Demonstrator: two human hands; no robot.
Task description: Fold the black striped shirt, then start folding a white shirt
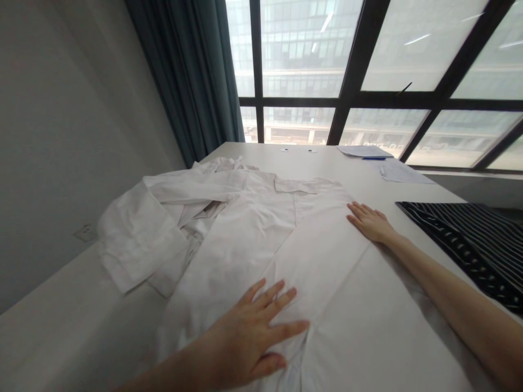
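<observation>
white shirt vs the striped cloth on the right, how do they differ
The white shirt is plain white; the striped cloth is black with thin white stripes. The white shirt lies mid-table with a sleeve bunched at its left; the striped cloth lies flat at the right edge. Both hands, left hand and right hand, press flat on the white shirt; neither touches the striped cloth. Both rest on the white table.

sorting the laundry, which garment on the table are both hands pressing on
The white shirt: left hand and right hand lie flat on it. The striped garment lies untouched.
</observation>
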